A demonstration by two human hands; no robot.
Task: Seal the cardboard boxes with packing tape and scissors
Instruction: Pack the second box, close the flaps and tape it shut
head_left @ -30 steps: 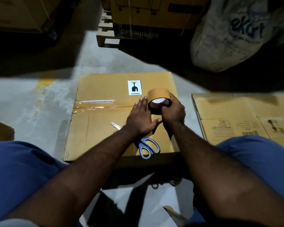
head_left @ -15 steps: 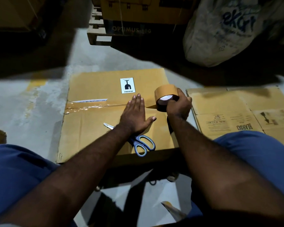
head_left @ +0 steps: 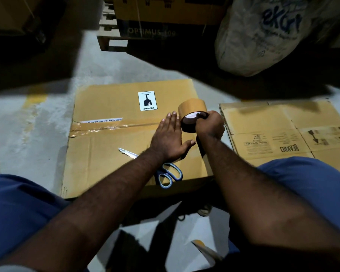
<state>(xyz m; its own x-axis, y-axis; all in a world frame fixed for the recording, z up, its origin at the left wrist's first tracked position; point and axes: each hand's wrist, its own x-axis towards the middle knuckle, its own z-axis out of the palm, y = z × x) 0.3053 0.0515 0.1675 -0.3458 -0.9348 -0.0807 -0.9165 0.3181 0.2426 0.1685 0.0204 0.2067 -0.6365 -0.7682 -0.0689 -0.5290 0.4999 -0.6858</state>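
Brown tape roll (head_left: 192, 107) is gripped by the right hand (head_left: 210, 127), curled round it, at the right edge of the box (head_left: 106, 158). The left hand (head_left: 168, 139) is pressed flat, uncurled, on the box top beside the tape roll. Scissors (head_left: 166, 172) are laid on the box's near side. If the pull is made crookedly, tape could be wrinkled or laid off the seam (head_left: 141, 125).

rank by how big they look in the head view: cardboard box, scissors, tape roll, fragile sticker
1. cardboard box
2. scissors, partly hidden under the left forearm
3. tape roll
4. fragile sticker
The roll and sticker look close; the roll stands nearer the camera, so that pair is unsure.
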